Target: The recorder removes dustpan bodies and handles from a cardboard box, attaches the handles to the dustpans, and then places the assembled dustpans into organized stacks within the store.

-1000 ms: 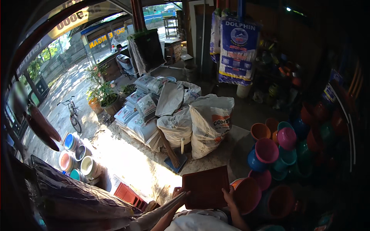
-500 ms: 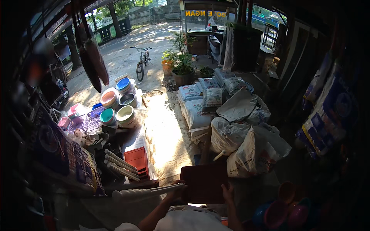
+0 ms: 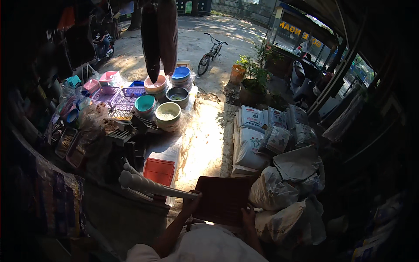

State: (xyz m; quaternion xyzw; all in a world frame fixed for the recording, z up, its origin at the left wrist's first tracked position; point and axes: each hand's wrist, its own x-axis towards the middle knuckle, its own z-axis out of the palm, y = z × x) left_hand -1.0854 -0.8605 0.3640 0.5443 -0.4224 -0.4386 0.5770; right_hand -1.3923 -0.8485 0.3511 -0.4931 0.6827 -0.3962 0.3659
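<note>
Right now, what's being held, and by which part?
Left hand and right hand hold a dark red tray by opposite sides; a pale pole reaches the left.

Bicycle [image 3: 212,53]: upright on dappled ground [image 3: 187,48]
Orange bucket [image 3: 237,77]: just beside leafy plant [image 3: 255,72]
Basins [image 3: 168,112]: stacked; blue, pink, teal, cream
Purple baskets [image 3: 124,105]: side by side
White sacks [image 3: 250,146]: piled

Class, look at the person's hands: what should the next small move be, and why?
Perhaps ease the dark tray left toward the red tray: the left hand and right hand hold its opposite sides, the similar-looking red tray lies nearby on that side, and the pole juts that way too.
</note>
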